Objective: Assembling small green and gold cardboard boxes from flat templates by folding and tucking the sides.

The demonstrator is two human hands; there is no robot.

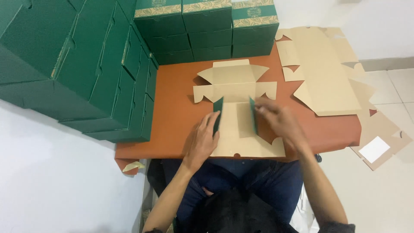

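A flat die-cut cardboard box blank [235, 92], tan on its inner face and green outside, lies on the brown table [177, 116] in front of me. Its two long side flaps are folded up, showing green edges. My left hand [203, 139] presses against the raised left flap [217, 114], fingers together. My right hand [278, 121], slightly blurred, rests on the raised right flap [252, 113].
Finished green boxes [86, 64] are stacked high along the left, and more [207, 28] stand at the table's far edge. A pile of flat tan blanks [321, 71] lies at the right, spilling over the edge. More cardboard [379, 133] is on the floor.
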